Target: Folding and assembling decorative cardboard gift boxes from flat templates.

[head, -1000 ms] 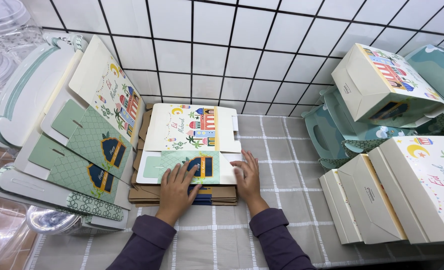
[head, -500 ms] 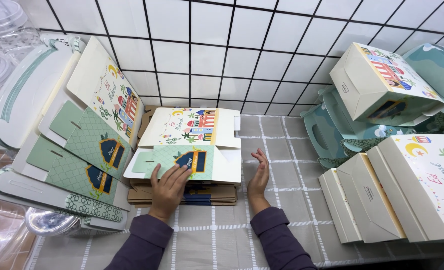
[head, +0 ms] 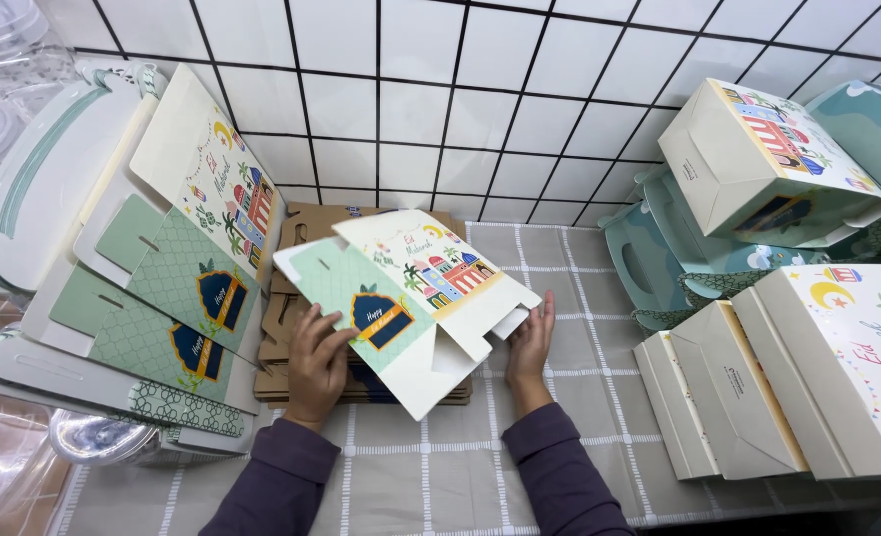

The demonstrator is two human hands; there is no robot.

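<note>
the step in hand looks like lifting one flat printed box blank (head: 410,303) off the stack of flat blanks (head: 291,347) and opening it up. to do it well, i'd judge the left hand (head: 316,362) should keep its thumb on top near the lower edge while the right hand (head: 530,342) supports the far side, so the card bends only on its scored folds. the loose side flap near the right hand could catch or crease if pulled hard.

the left grip is pinching the blank's near edge, fingers beneath; the right hand is spread flat along the blank's right edge, touching rather than clamping.

the blank is tilted above the stack, over the checked cloth on the counter (head: 440,467). it is cream card with a pale green patterned panel, a dark blue arched badge, and a second panel showing small colourful buildings.
</note>
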